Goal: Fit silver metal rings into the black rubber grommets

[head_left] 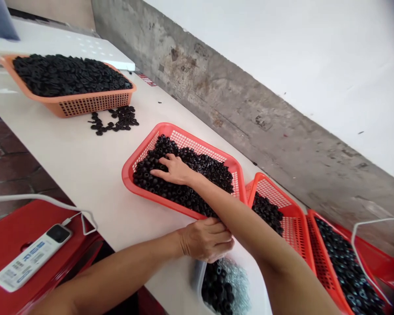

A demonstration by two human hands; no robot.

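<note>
Reaching into the middle red basket (141, 188), my right hand (173, 169) rests on small black ring-shaped parts (184, 192), its fingers spread. My right forearm crosses over my left hand (208, 239). That left hand is closed, fingers curled, just in front of the basket's near rim and above a clear plastic container (200, 286). What it holds, if anything, is hidden. Inside the container lie black rings (216, 288) on one side and a pile of small clear, shiny pieces (235, 284) on the other.
An orange basket (95, 103) heaped with flat black pieces stands at far left, with loose pieces (121, 119) beside it. Two more red baskets (297, 236) of black parts extend rightward along the wall. A white power bank-like device (33, 258) with a cable lies on a red stool.
</note>
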